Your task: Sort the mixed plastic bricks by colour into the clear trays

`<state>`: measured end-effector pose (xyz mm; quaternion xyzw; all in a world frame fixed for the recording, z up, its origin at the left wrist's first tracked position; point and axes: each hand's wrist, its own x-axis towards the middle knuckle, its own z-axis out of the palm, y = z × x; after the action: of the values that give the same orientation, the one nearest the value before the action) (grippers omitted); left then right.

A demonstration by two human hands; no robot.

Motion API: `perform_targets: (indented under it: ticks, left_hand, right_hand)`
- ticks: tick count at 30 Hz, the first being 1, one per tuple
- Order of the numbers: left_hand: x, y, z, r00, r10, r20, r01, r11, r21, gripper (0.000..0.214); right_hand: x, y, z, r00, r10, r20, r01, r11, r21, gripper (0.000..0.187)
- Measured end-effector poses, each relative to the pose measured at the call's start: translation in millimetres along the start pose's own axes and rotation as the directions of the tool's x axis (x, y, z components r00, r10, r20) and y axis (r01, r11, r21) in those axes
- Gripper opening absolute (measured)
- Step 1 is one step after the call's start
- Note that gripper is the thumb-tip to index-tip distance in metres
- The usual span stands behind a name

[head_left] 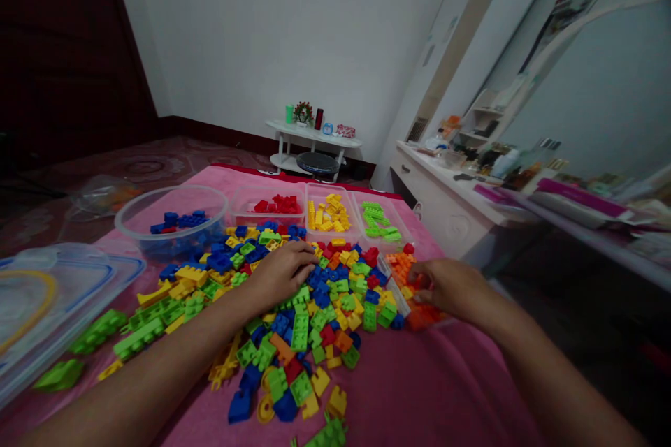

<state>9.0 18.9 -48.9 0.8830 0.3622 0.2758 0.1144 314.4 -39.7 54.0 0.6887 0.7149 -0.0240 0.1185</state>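
A big loose pile of toy building bricks (300,332) in blue, green, yellow, red and orange covers the middle of the pink cloth. My left hand (283,271) rests palm down on the pile, its fingers bent and close together; whatever lies under the fingertips is hidden. Over at the right, my right hand (451,288) is at a clear box of orange bricks (400,267). Its thumb and forefinger are apart just above those bricks, with no brick plainly held between them.
Behind the pile stand a round tub (172,248) with blue bricks, and clear boxes of red bricks (280,204), yellow bricks (330,214) and green bricks (374,215). Clear lids (68,293) lie at the left. A white dresser (445,185) stands to the right.
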Motion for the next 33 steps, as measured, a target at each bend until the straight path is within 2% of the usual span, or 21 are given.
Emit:
perform_targets:
  ticks: [6,10,14,19,22,27,31,33]
  left_hand:
    - [0.6,0.4,0.1,1.0,0.002,-0.002,-0.002,1.0,0.003,0.026]
    - [1.1,0.2,0.6,1.0,0.006,-0.011,-0.006,1.0,0.009,0.026]
    - [0.9,-0.4,0.5,1.0,-0.001,0.001,0.001,1.0,0.005,0.026]
    - [0.4,-1.4,0.6,1.0,0.004,-0.016,-0.004,1.0,-0.001,0.026]
    - [0.4,-2.3,1.2,1.0,0.007,-0.026,-0.007,1.0,-0.018,0.025]
    - [0.5,-1.6,0.1,1.0,0.005,-0.022,-0.005,1.0,-0.016,0.025]
    - [0.9,-0.3,-0.8,1.0,0.01,-0.012,-0.01,1.0,0.004,0.026]
    - [1.0,-0.2,-0.7,1.0,0.017,-0.012,-0.017,1.0,0.008,0.026]
  right_hand:
    - [-2.7,-0.7,25.6,0.988,-0.149,-0.044,0.151,0.988,0.04,0.033]
    - [1.5,2.8,31.9,0.973,-0.216,-0.08,0.223,0.97,0.095,0.025]
    - [8.0,8.9,32.1,0.968,-0.234,-0.087,0.246,0.953,0.178,0.015]
    - [15.5,13.2,26.2,0.963,-0.268,0.029,0.251,0.932,0.261,0.015]
    - [15.3,14.1,22.1,0.972,-0.235,0.031,0.225,0.957,0.185,0.015]
    - [5.6,10.4,19.7,0.996,-0.088,-0.014,0.089,0.996,0.016,0.019]
    - [-0.1,-2.2,24.0,0.994,-0.112,-0.011,0.112,0.993,-0.02,0.026]
    - [0.2,-7.6,27.5,0.991,-0.132,-0.019,0.131,0.991,-0.027,0.022]
